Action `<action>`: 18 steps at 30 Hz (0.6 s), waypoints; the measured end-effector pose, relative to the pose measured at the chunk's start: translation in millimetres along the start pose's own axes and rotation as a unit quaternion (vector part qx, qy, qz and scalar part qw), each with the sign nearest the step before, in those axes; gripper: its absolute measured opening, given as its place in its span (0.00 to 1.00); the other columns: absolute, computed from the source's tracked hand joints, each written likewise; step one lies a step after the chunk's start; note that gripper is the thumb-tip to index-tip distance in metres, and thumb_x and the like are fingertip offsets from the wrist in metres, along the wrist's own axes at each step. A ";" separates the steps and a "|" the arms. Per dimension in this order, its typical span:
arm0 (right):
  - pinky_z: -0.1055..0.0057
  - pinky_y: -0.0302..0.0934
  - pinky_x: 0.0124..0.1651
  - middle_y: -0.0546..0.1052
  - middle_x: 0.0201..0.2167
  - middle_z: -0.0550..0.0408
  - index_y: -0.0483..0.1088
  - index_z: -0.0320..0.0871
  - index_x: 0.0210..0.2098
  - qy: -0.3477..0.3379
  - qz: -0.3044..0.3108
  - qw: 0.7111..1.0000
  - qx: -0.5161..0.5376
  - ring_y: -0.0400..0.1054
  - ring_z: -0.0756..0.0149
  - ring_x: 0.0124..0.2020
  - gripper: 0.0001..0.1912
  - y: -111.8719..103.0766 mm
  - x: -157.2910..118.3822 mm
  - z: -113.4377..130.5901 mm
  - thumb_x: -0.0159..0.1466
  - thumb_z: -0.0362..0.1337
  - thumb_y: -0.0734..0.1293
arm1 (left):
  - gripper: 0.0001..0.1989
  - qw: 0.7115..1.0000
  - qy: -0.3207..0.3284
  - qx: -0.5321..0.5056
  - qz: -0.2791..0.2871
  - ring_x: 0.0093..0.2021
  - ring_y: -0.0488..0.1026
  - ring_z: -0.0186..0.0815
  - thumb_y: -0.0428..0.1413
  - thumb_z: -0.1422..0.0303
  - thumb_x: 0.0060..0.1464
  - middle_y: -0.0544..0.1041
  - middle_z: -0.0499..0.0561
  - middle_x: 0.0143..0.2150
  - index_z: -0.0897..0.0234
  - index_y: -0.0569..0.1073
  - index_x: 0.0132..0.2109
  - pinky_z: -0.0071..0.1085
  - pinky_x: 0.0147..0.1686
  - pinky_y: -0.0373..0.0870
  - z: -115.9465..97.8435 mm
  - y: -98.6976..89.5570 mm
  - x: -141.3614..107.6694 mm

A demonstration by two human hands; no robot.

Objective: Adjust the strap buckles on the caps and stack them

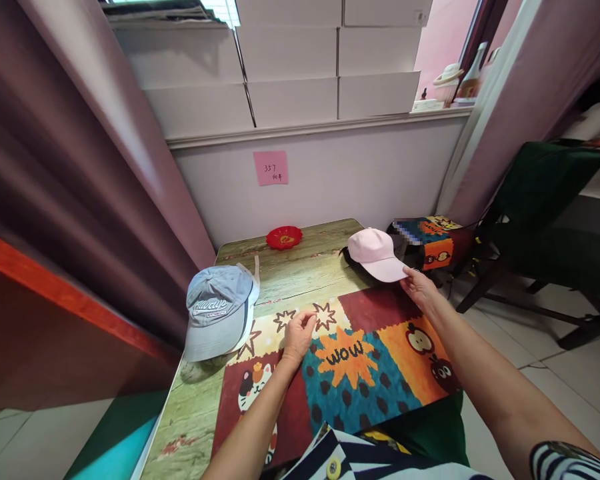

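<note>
A pink cap (373, 250) sits at the table's right back corner, on top of something dark. My right hand (419, 288) pinches the edge of its brim. Over the colourful mat (350, 393) is my left hand (300, 335), its fingers curled together near the brown star shapes; whether anything small is between them is hidden. On the left side of the table, a blue-grey cap (214, 307) with lettering rests over a white one (253, 303), whose strap sticks up behind.
A red dish (284, 237) stands at the table's back edge by the wall, below a pink note (271, 168). A dark green chair (545, 200) is at the right. Curtains hang on both sides.
</note>
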State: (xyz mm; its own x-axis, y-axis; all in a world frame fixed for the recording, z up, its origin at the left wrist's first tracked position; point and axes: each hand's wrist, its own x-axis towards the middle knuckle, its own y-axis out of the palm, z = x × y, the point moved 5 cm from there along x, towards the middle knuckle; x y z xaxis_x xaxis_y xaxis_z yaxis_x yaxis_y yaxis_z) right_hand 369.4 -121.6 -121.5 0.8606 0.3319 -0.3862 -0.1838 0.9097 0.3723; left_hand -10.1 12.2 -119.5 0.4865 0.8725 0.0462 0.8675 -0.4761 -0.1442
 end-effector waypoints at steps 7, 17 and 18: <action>0.84 0.71 0.23 0.80 0.25 0.61 0.73 0.44 0.35 0.080 0.053 0.995 0.027 0.74 0.74 0.22 0.08 14.3 -72.2 -37.7 0.60 0.25 0.72 | 0.22 0.946 -0.196 -0.244 0.080 0.38 0.81 0.43 0.55 0.49 0.60 0.80 0.63 0.41 0.66 0.75 0.43 0.41 0.38 0.79 -14.8 82.0 29.9; 0.80 0.75 0.26 0.82 0.29 0.57 0.74 0.42 0.36 0.180 0.112 0.977 0.018 0.77 0.70 0.24 0.08 2.2 -106.5 -73.8 0.59 0.28 0.75 | 0.07 0.863 -0.241 -0.440 -0.060 0.43 0.80 0.39 0.55 0.67 0.63 0.81 0.57 0.46 0.63 0.69 0.48 0.44 0.46 0.79 -16.2 117.7 39.2; 0.80 0.75 0.28 0.83 0.30 0.57 0.75 0.43 0.38 0.191 0.116 0.974 0.025 0.78 0.70 0.26 0.08 4.7 -103.8 -71.5 0.60 0.28 0.74 | 0.08 0.872 -0.226 -0.430 -0.065 0.41 0.80 0.38 0.56 0.67 0.63 0.81 0.56 0.45 0.62 0.69 0.48 0.44 0.44 0.79 -18.5 115.5 40.9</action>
State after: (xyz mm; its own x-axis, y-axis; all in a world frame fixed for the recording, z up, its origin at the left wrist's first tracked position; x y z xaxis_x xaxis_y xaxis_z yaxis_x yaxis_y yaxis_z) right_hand 245.2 -133.9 -140.0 0.5565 0.6052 -0.5692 -0.3213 0.7886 0.5243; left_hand 111.9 -9.1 -115.9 0.4554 0.7878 -0.4148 0.7642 -0.1068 0.6361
